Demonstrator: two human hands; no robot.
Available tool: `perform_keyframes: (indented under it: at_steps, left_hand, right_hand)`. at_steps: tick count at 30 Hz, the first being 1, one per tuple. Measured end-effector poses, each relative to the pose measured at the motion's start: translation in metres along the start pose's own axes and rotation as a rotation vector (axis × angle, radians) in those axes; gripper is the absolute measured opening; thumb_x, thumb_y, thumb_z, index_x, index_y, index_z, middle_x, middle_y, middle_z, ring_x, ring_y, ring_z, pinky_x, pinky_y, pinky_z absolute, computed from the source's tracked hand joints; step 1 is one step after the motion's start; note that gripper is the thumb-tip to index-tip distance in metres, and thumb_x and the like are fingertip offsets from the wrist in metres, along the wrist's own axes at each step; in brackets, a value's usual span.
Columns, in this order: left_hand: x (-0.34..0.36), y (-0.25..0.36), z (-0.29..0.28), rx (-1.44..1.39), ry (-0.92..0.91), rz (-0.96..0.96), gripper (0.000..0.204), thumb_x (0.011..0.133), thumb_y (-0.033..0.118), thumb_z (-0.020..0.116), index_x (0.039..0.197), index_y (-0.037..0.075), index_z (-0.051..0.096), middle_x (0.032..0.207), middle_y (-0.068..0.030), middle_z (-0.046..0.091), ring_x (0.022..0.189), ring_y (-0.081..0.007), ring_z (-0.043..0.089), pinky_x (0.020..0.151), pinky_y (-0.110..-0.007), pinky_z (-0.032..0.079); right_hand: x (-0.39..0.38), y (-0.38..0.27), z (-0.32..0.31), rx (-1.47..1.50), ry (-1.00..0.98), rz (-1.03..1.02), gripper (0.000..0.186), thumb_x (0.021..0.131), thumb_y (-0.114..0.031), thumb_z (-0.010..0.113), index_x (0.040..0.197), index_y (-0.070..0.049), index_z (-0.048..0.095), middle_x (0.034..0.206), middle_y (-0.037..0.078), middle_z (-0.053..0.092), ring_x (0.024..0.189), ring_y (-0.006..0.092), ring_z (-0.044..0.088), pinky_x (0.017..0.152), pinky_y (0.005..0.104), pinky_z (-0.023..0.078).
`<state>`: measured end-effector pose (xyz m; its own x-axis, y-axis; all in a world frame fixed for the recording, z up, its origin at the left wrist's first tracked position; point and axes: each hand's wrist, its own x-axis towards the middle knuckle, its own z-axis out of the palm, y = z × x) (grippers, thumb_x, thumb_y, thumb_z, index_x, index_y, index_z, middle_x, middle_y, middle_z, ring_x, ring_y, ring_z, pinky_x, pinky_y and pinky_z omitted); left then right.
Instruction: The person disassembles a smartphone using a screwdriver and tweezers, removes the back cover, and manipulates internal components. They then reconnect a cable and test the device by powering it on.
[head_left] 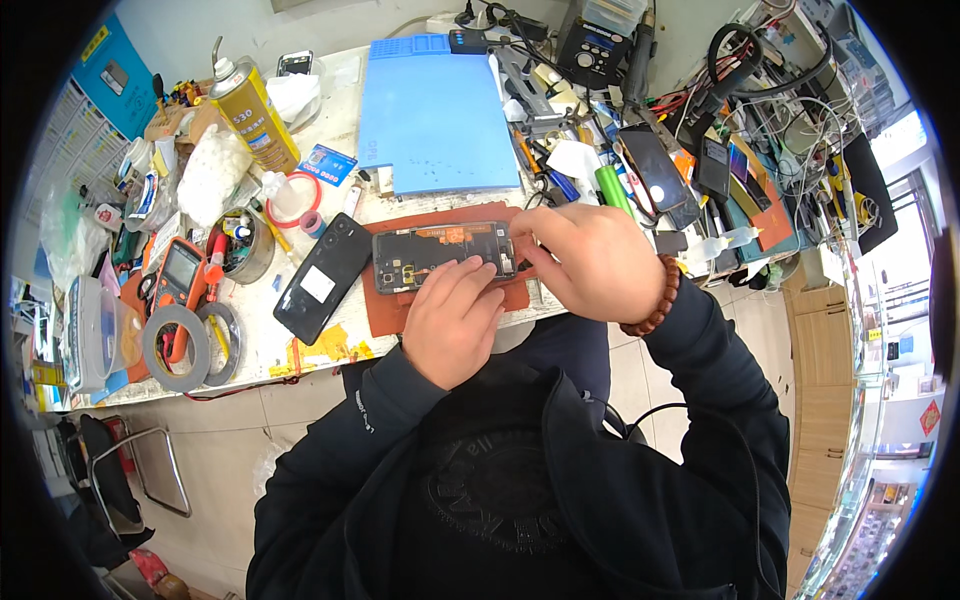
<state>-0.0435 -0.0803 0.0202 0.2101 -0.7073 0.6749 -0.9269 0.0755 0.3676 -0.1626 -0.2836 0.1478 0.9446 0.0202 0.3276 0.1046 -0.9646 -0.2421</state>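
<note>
An opened smartphone (410, 249) lies crosswise on a reddish-brown mat (385, 312) at the table's near edge, its dark inside and an orange flex strip facing up. My left hand (455, 315) rests over the phone's lower edge, fingers stretched out across it. At the phone's right end is my right hand (585, 262), with thumb and forefinger brought together. Whatever those fingertips may hold is hidden behind the hand. Just left of the mat, a black phone back cover (325, 275) with a white label lies tilted.
Behind the mat lies a blue work mat (435, 120). On the left stand a yellow spray can (254, 115), an orange multimeter (178, 275) and tape rolls (178, 347). To the right are a dark phone (657, 172), a green cylinder (612, 188) and tangled cables (770, 110).
</note>
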Motion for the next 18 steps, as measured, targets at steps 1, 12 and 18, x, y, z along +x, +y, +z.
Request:
perform_keyframes:
  at_steps: [1, 12, 18]
  left_hand:
    - [0.0, 0.001, 0.0, 0.001, -0.004, -0.005, 0.027, 0.088, 0.007, 0.087, 0.115, 0.004, 0.082, 0.134, -0.0136, 0.076, 0.135, -0.0373, 0.071, 0.114, -0.056, 0.056]
    - [0.007, 0.001, -0.002, -0.003, 0.009, -0.009, 0.025, 0.088, 0.006, 0.088, 0.112, 0.004, 0.081, 0.128, -0.0118, 0.078, 0.127, -0.0368, 0.074, 0.108, -0.054, 0.058]
    - [0.012, 0.001, -0.002, -0.004, 0.004, 0.007, 0.025, 0.087, 0.007, 0.087, 0.11, 0.003, 0.08, 0.127, -0.0126, 0.076, 0.127, -0.0358, 0.072, 0.11, -0.052, 0.057]
  right_hand:
    - [0.0, 0.001, 0.0, 0.023, 0.076, -0.071, 0.023, 0.094, -0.01, 0.08, 0.114, -0.006, 0.069, 0.083, 0.014, 0.074, 0.079, 0.0374, 0.076, 0.067, 0.0489, 0.06]
    - [0.004, 0.001, 0.004, -0.014, 0.068, -0.01, 0.024, 0.091, -0.006, 0.077, 0.115, -0.007, 0.072, 0.088, 0.015, 0.075, 0.082, 0.0398, 0.076, 0.072, 0.0509, 0.06]
    - [0.002, -0.001, 0.0, -0.035, 0.117, -0.066, 0.021, 0.089, -0.006, 0.076, 0.108, -0.007, 0.069, 0.085, 0.013, 0.072, 0.082, 0.0391, 0.074, 0.071, 0.0502, 0.06]
